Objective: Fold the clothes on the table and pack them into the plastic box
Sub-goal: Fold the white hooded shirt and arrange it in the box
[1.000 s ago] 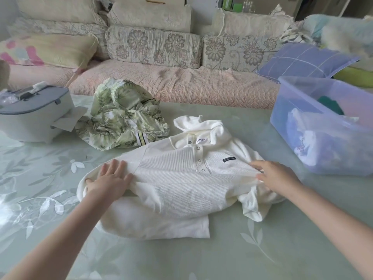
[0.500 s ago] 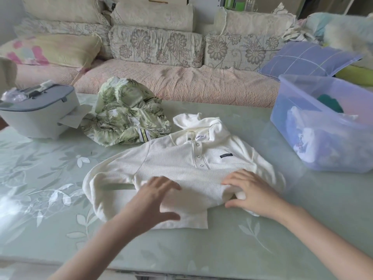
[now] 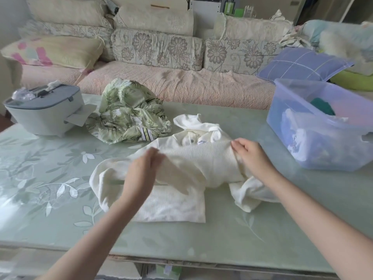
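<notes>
Sofa (image 3: 181,87) in background, floral cushions; purple pillow (image 3: 298,63) at its right end. Green leaf-patterned table (image 3: 262,229) in foreground.

White shirt (image 3: 201,164) is laid at mid-table, collar away from the camera. Its lower part is drawn up over the chest, and the fold edge is stretched between both hands just below the collar. One sleeve is left trailing on the table to the right.

Left hand (image 3: 141,174): motion-blurred; fingers (image 3: 150,156) appear to be pinched on the fold edge. Right hand (image 3: 250,156): fingers curled, fabric pinched at the right end of the fold.

Change from 0.5 s ago: both hands were then low on the shirt front, near the hem; they are now raised to chest level with the fabric carried along. The dark chest tag seen then is now covered by the fold.

Neck label (image 3: 202,142) is visible inside the collar; its print is too small to be read.

Print shirt (image 3: 129,120), crumpled, is placed behind the white shirt, to the left. Grey case (image 3: 44,114) at far left. Box (image 3: 302,85), translucent, at the right of the table, apart from the shirt; white and green clothes are seen inside.
</notes>
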`<state>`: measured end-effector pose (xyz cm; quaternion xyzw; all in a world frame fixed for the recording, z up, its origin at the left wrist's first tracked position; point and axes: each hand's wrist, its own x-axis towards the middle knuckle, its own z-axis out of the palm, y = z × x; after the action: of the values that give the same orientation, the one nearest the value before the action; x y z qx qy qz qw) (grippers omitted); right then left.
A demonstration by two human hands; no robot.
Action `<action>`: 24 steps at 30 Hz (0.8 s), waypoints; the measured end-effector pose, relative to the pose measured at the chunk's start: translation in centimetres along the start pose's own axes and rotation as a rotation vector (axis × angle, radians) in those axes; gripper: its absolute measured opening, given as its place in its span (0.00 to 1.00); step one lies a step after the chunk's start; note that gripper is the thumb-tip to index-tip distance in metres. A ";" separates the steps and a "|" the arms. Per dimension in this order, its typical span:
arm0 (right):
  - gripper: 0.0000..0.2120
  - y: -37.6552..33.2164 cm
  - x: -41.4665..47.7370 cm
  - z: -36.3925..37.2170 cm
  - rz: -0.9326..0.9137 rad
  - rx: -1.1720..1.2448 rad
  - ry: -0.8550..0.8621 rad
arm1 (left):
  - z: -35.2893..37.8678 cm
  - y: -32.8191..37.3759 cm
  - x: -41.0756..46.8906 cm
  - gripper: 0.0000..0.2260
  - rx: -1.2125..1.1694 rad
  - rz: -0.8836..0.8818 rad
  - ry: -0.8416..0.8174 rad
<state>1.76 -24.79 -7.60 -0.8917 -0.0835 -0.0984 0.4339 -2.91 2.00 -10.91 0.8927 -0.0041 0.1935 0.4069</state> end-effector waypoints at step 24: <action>0.38 5.5 -10.3 1.1 -0.334 -0.939 0.028 | 0.4 -2.2 -2.8 0.13 0.296 0.073 -0.060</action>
<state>-6.80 -27.92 -14.97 -0.9639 -0.1659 -0.2052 -0.0352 -5.03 2.74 -13.68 0.9476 -0.0202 0.1798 0.2635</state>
